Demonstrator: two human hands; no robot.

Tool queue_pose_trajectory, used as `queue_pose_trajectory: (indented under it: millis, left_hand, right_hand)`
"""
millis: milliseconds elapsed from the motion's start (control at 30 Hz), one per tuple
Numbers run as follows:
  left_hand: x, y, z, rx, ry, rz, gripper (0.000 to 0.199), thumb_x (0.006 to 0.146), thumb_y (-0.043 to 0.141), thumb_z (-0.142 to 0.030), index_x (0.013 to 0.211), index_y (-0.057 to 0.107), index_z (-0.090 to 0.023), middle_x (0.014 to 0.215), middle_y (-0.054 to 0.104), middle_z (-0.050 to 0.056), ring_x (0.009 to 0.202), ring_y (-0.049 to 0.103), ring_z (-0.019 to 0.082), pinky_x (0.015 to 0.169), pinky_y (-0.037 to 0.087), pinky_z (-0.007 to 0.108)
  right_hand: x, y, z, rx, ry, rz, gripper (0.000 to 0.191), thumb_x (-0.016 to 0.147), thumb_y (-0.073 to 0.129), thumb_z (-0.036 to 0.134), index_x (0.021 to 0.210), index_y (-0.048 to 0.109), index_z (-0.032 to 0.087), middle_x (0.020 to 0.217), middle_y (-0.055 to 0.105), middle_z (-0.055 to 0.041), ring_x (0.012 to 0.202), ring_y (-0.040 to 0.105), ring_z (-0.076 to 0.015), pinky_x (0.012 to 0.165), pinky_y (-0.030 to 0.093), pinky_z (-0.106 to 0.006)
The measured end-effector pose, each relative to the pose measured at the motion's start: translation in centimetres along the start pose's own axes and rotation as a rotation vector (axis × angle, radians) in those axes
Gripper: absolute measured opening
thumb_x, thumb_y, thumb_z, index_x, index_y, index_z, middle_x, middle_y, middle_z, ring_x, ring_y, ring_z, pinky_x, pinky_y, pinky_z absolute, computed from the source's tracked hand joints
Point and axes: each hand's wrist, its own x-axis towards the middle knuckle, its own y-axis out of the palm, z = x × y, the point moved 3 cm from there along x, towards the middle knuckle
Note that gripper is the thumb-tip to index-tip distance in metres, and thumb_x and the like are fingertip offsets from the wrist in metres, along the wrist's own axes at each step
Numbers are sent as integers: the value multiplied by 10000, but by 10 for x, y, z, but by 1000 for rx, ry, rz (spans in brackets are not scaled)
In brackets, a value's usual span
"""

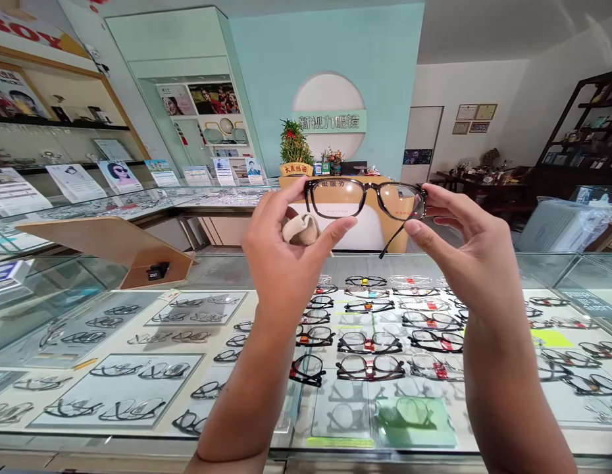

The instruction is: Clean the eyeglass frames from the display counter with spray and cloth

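Note:
A pair of dark-framed eyeglasses [370,187] is held up level in front of me, above the glass display counter. My left hand [291,230] grips the left end of the frame between fingers and thumb. Tucked in that same palm is a bunched beige cloth [302,228]. At the other end, my right hand [466,237] pinches the frame by its right corner. One temple arm hangs down at an angle below the right lens. Small red lettering shows on the right lens. The far temple is mostly hidden behind my fingers.
Below my arms, a glass display counter [335,442] holds rows of eyeglasses. A tilted wooden-backed panel [103,240] stands on it at left. More glass cases with upright cards run along the left. A reception desk [392,230] and a plant [295,146] are beyond.

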Motion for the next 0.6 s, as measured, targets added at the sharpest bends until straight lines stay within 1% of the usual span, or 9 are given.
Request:
queue_pose_trajectory:
  millis: [100,267,367,467,600]
  left_hand:
    - [0,0,-2,13,16,-4,543,828,917,-494,1319,736,-349,1216,727,53,1123,687,277,988,593,459]
    - [0,1,-4,-2,46,15,595,837,899,-538,1358,700,-332,1274,687,70,1234,642,316,1007,578,478]
    - [0,0,-4,43,79,-3,659,800,914,-583,1369,700,-329,1256,692,72,1189,653,310,995,579,476]
    - [0,-1,-5,100,98,-20,668,780,917,-614,1357,710,-349,1222,706,70,1131,663,299,954,592,466]
    - [0,0,-5,113,104,-24,687,776,914,-626,1369,702,-350,1232,698,71,1112,662,292,927,592,461]
  right_hand:
    - [0,2,-2,6,37,36,524,933,801,506,1415,720,316,1332,771,-94,1187,727,-306,1075,588,-572]
    - [1,6,-4,38,120,112,540,939,793,489,1437,706,301,1359,766,-109,1189,725,-314,1081,581,-593]
    - [2,7,-5,42,143,126,541,936,793,468,1441,707,296,1376,761,-110,1192,722,-319,1078,583,-603]
    - [2,7,-6,41,155,137,549,931,792,446,1451,704,291,1384,759,-107,1205,718,-326,1087,580,-615]
    - [2,8,-7,50,179,156,548,935,781,432,1460,702,294,1407,748,-109,1235,711,-334,1104,574,-621]
